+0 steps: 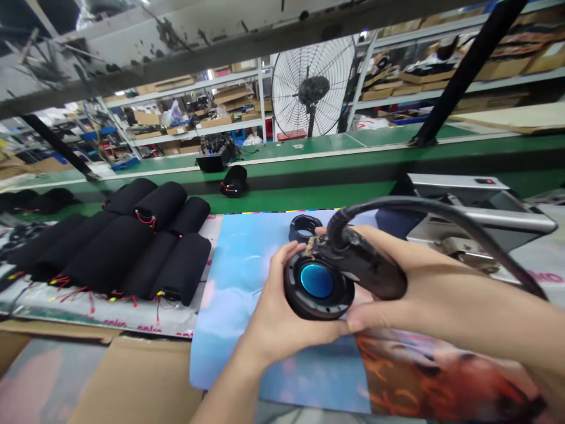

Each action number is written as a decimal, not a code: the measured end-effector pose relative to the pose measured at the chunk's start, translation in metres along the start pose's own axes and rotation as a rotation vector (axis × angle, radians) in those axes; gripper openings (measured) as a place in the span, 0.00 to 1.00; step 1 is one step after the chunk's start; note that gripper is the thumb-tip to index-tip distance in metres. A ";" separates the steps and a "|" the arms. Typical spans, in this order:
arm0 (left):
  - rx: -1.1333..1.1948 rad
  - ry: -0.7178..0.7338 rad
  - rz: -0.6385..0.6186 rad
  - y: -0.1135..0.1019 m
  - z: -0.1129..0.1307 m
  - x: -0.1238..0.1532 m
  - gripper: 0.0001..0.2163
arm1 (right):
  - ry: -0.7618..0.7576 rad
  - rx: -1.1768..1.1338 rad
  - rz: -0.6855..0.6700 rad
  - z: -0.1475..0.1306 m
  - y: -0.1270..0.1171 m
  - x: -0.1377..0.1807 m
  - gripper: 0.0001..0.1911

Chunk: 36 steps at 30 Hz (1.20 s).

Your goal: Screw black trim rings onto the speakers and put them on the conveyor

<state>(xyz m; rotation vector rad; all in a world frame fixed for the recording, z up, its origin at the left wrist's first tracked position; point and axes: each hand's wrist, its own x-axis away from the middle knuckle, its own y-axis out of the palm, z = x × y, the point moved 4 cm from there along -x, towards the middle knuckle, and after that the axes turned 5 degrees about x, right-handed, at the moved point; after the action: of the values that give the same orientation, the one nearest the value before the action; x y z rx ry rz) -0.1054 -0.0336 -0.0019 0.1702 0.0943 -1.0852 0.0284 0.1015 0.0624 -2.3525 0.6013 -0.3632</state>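
Observation:
My left hand (278, 312) is closed around a round black speaker part (318, 285) with a shiny blue centre, cupping it from the left and below. My right hand (410, 265) grips a black handheld tool (371, 268) with a thick black cable (441, 212) arching off to the right. The tool's tip rests at the upper edge of the speaker part. A black ring-shaped part (304, 227) lies on the blue printed mat (238, 282) just behind my hands.
Several black fabric-covered cylinders with red and yellow wires (145, 247) lie in a pile at the left. A grey metal machine (477, 206) stands at the right. A green conveyor (309, 171) runs behind, carrying a small black part (233, 179). Cardboard (132, 377) lies at the near left.

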 end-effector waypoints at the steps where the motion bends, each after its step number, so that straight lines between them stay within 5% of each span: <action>1: 0.023 -0.016 -0.006 0.001 0.000 0.000 0.47 | 0.015 0.006 -0.016 0.004 0.002 0.001 0.37; 6: 0.094 -0.020 -0.038 0.004 0.002 -0.001 0.43 | 0.069 0.024 0.034 0.009 0.010 0.004 0.27; 18: 0.119 -0.022 -0.050 0.006 0.004 -0.002 0.43 | 0.131 0.104 0.107 0.007 0.006 0.008 0.33; 24: 0.078 -0.029 -0.044 0.003 -0.003 -0.001 0.46 | 0.082 0.158 0.074 0.003 0.000 0.003 0.24; 33: 0.113 -0.026 -0.051 0.003 0.000 -0.002 0.45 | 0.197 0.212 -0.028 -0.001 0.002 0.001 0.25; 36: 0.115 -0.035 -0.065 0.005 -0.002 -0.002 0.43 | 0.113 0.235 -0.007 -0.006 0.004 0.001 0.27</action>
<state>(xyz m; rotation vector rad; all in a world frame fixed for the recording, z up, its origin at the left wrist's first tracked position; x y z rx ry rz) -0.1017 -0.0290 -0.0027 0.2532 0.0062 -1.1586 0.0257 0.0950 0.0645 -2.1203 0.5704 -0.5433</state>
